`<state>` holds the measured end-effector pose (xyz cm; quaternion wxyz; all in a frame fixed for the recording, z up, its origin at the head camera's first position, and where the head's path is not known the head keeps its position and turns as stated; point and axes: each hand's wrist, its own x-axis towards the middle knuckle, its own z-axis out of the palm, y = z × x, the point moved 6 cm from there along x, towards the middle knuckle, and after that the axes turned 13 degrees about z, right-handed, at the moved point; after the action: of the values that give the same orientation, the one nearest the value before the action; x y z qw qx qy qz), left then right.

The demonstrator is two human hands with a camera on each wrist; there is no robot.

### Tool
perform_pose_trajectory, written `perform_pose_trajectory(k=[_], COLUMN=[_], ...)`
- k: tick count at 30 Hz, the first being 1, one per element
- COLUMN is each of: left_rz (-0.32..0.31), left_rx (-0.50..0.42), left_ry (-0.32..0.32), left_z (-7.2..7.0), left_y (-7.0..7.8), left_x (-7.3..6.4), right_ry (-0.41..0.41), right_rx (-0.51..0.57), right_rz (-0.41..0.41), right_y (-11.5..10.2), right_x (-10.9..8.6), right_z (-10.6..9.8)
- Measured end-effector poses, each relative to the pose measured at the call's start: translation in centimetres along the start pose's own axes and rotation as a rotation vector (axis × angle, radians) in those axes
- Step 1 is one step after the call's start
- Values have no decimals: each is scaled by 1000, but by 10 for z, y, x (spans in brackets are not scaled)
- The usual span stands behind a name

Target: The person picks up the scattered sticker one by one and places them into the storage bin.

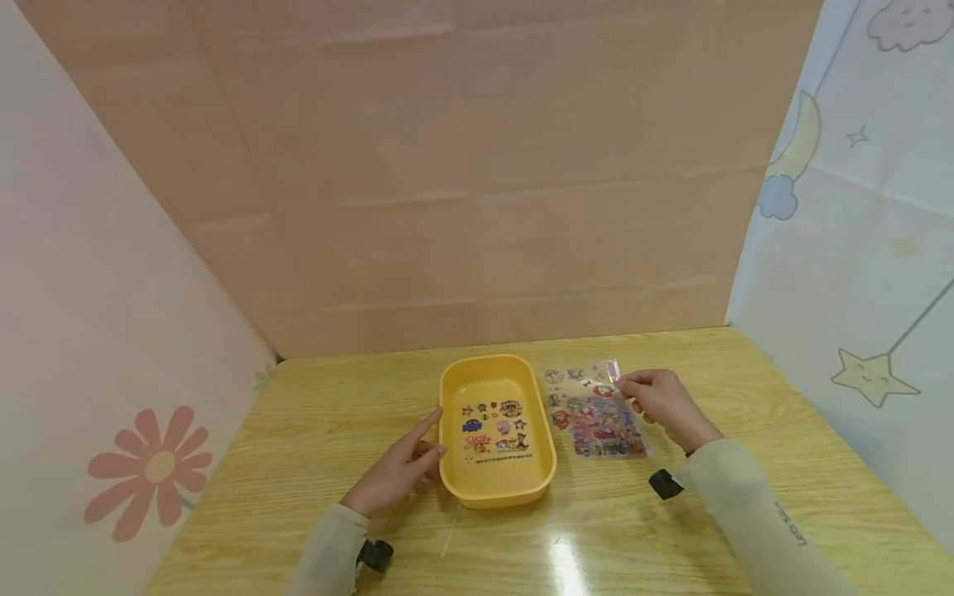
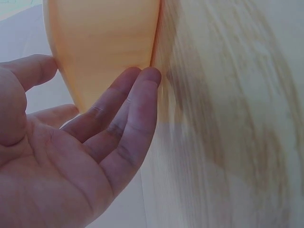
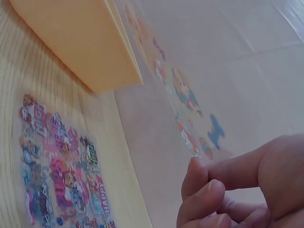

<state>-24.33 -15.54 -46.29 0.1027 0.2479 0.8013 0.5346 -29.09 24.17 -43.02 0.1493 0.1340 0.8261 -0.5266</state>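
In the head view a yellow plastic tray [image 1: 498, 487] stands on the table, with a clear sticker sheet [image 1: 503, 427] lying flat on its floor. My left hand [image 1: 402, 468] touches the tray's left side, thumb and index finger at the rim; in the left wrist view its loosely bent fingers [image 2: 142, 102] rest against the outer wall. To the right of the tray, my right hand [image 1: 663, 406] pinches the edge of another clear sticker sheet [image 3: 185, 92] between thumb and index finger. That sheet is raised and tilted above more colourful sticker sheets [image 3: 66, 171] lying on the table.
The wood-grain table [image 1: 343, 406] has a pinkish backdrop [image 1: 477, 190] behind it. White printed panels stand at the left [image 1: 112, 331] and right [image 1: 887, 273]. A thin pale strip [image 1: 450, 534] lies in front of the tray.
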Motion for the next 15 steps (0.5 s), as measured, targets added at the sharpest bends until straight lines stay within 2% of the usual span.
perform_pose_trajectory(k=[15], left_rz=[-16], left_rx=[12], left_ry=[-5], left_z=[0], left_y=[-1], left_x=[-1], right_ry=[-24], right_rx=[25], right_rz=[-28], right_y=[-14], right_x=[0], right_z=[27])
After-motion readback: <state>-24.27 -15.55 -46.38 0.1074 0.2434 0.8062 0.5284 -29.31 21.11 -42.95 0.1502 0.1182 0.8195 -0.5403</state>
